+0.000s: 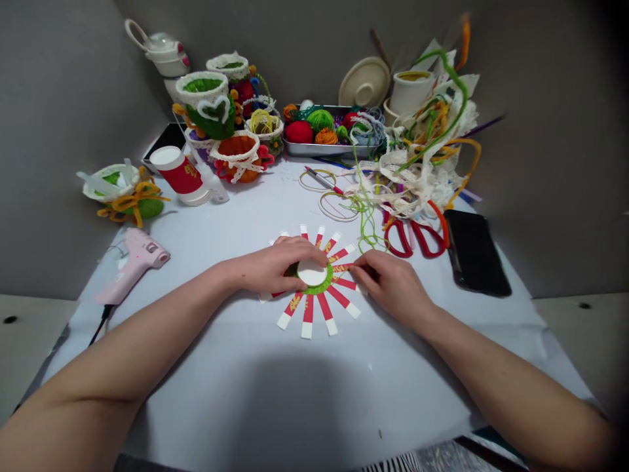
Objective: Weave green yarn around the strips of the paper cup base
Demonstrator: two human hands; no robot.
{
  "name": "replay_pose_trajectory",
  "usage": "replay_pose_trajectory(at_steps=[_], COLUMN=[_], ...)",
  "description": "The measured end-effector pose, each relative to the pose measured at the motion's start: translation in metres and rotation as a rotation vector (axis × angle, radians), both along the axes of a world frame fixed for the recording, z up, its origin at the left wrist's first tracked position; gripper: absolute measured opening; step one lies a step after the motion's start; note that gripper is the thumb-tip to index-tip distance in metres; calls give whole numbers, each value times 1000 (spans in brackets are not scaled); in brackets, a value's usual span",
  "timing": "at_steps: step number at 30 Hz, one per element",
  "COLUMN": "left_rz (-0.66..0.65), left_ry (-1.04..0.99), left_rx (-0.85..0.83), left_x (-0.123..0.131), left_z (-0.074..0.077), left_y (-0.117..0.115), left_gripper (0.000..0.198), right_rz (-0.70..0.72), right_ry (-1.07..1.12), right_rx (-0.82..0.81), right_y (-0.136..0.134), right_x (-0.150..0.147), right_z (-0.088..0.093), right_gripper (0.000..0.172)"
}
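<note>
A pale, smooth sheet covers the table [196, 400], faintly creased across the middle, with a soft dark shadow on the near side of the hands and a few tiny specks there. Plain grey walls [304, 46] stand close beyond the hands and to both sides; black-and-white striped cloth [410, 462] shows below the near edge.

The cut paper cup [325, 307] lies flat between the hands, its red, white-tipped strips fanned out around a white base ringed with green yarn [328, 284]. The left hand [289, 264] is clamped on it, thumb and fingers spanning the base. The right hand [386, 278] is pinched together at the strips on its own side, apart from the left; what sits between its fingertips is too small to tell.

Left of the left hand lie a pink glue gun [132, 262] and, farther off, a whole paper cup [179, 174] before decorated yarn baskets [209, 105]. Straight beyond the hands stands a metal tray [329, 149] of yarn balls. Just beyond the right hand are red-handled scissors [427, 239] under tangled lace [398, 167], with a black phone [476, 252] farther right.
</note>
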State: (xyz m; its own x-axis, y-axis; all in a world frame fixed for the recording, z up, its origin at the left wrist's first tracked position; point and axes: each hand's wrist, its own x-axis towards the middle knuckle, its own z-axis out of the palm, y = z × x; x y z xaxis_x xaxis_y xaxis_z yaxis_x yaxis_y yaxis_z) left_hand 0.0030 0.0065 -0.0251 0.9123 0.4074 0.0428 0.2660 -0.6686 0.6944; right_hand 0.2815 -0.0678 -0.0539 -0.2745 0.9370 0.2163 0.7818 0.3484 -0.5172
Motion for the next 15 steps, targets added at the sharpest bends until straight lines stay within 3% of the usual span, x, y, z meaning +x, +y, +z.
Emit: replay_pose_trajectory(at_steps=[5, 10, 15], left_rz=[43, 184, 168], left_ry=[-3, 25, 38], left_rx=[79, 107, 92], left_x=[6, 11, 7], left_z=[1, -2, 0], left_y=[-10, -16, -10], left_gripper=[36, 55, 45], right_rz=[-34, -6, 108], right_ry=[-1, 14, 90], right_rx=[-15, -11, 39], right_y=[-1, -1, -1], right_x=[-5, -3, 6], right_z=[-1, -1, 4], right_gripper=[18, 18, 16])
